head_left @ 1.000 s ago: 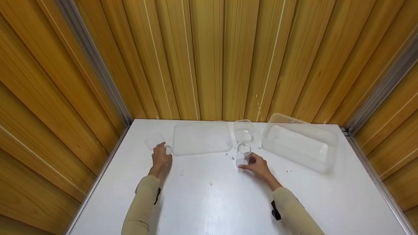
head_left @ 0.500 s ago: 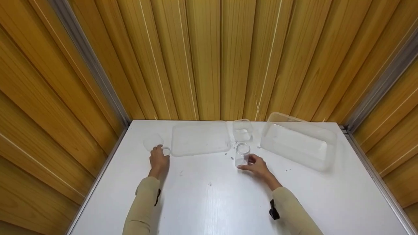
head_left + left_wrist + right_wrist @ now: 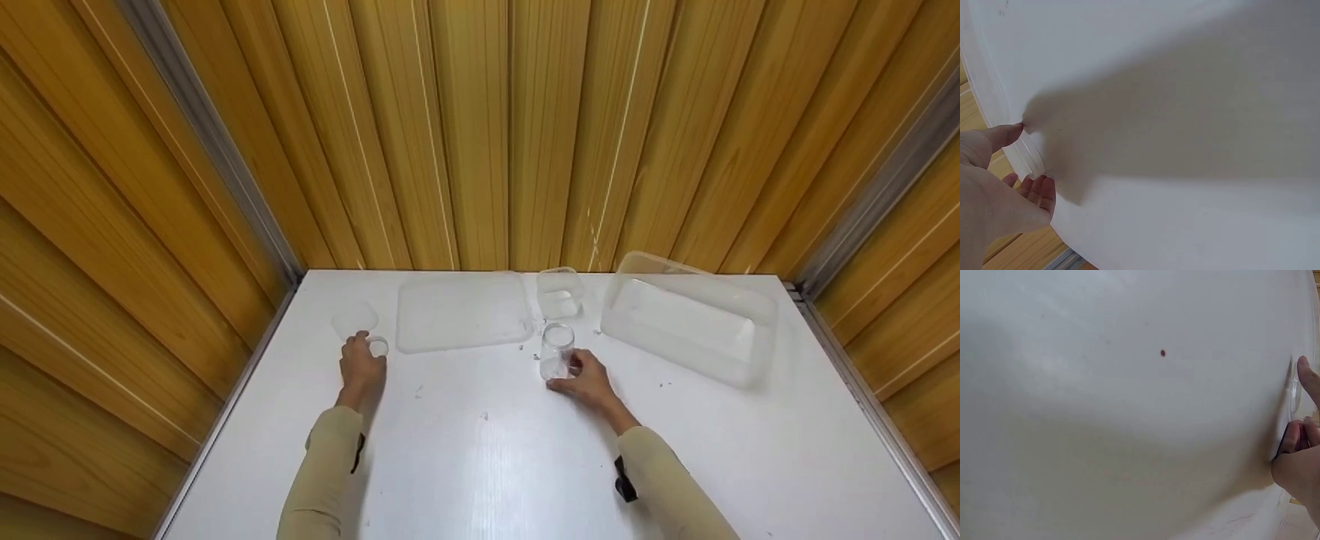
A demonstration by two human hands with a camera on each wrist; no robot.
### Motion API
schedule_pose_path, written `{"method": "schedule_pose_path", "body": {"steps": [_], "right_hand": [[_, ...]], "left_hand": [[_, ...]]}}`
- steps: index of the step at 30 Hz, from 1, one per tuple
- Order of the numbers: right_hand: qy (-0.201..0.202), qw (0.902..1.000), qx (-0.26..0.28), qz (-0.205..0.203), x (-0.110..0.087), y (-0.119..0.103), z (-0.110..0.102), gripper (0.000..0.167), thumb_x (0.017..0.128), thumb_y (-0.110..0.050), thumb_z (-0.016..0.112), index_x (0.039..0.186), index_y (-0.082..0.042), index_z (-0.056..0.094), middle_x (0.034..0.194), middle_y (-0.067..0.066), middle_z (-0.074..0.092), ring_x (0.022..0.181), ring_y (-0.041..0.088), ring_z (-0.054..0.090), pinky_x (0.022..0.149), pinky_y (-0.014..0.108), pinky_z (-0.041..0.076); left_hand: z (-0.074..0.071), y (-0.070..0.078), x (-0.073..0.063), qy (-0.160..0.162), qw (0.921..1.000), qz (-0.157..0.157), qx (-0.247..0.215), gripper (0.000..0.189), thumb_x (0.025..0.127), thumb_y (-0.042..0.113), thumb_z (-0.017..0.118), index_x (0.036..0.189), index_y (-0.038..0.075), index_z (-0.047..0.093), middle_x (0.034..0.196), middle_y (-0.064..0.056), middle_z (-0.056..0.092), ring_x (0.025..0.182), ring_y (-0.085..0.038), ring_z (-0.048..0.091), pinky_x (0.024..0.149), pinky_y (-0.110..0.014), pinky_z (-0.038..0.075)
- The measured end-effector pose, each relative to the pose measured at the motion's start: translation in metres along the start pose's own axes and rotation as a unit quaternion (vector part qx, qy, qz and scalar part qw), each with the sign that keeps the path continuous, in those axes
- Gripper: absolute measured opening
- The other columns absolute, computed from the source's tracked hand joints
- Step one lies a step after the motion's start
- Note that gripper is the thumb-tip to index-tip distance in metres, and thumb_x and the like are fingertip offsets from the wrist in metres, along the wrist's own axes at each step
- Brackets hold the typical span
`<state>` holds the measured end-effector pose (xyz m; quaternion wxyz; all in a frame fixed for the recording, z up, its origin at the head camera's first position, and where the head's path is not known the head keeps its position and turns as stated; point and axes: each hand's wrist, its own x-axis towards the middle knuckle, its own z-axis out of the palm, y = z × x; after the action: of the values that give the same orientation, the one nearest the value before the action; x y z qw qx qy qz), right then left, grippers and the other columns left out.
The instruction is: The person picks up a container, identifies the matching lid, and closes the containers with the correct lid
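Observation:
My left hand pinches a small round clear lid at the table's left, between the thumb and fingertips. In the left wrist view the lid's ridged rim shows between thumb and fingers. A clear cylindrical jar stands upright and open-topped on the white table. My right hand holds that jar low on its right side, thumb in front and fingers behind. Only the jar's lower edge shows at the border of the right wrist view.
Just beyond the left hand lies a small translucent square lid. A large rectangular lid lies flat at the back centre. Behind the jar stands a small square container. A large clear bin sits at the back right, near the wooden wall.
My left hand has shifted slightly left with the round lid, widening the gap to the large lid. The right hand and the jar stay in place. The head view has moved a little.

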<state>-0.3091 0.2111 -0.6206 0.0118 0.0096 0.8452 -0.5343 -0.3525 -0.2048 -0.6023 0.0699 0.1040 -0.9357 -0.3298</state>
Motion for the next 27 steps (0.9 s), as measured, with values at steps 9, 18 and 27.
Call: {"method": "schedule_pose_path", "body": {"steps": [9,18,27], "right_hand": [[-0.002,1.0,-0.007,0.004,0.0,-0.003,-0.002,0.07,0.078,-0.007,0.088,0.135,0.012,0.051,0.129,0.029,0.06,0.124,0.044,0.059,0.111,0.051,0.048],[0.008,0.9994,-0.03,-0.018,0.002,-0.003,0.004,0.071,0.074,-0.012,0.09,0.128,0.014,0.053,0.122,0.028,0.055,0.117,0.041,0.056,0.109,0.053,0.047],[0.024,0.9987,-0.042,-0.016,-0.004,-0.004,0.005,0.058,0.073,-0.011,0.092,0.117,0.009,0.06,0.117,0.025,0.061,0.114,0.04,0.06,0.105,0.052,0.05]], "left_hand": [[-0.008,-0.002,0.0,-0.003,0.9996,0.009,-0.026,0.06,0.091,0.001,0.061,0.147,-0.009,0.042,0.136,-0.033,0.053,0.132,-0.051,0.049,0.114,-0.06,0.041],[-0.009,-0.002,0.0,0.012,0.9993,0.022,-0.028,0.062,0.086,0.002,0.069,0.142,-0.01,0.047,0.133,-0.033,0.057,0.128,-0.052,0.052,0.111,-0.061,0.042],[-0.011,-0.008,-0.01,0.023,0.9974,0.041,-0.055,0.062,0.083,0.0,0.071,0.139,-0.014,0.048,0.128,-0.036,0.059,0.123,-0.052,0.053,0.109,-0.06,0.043]]}}
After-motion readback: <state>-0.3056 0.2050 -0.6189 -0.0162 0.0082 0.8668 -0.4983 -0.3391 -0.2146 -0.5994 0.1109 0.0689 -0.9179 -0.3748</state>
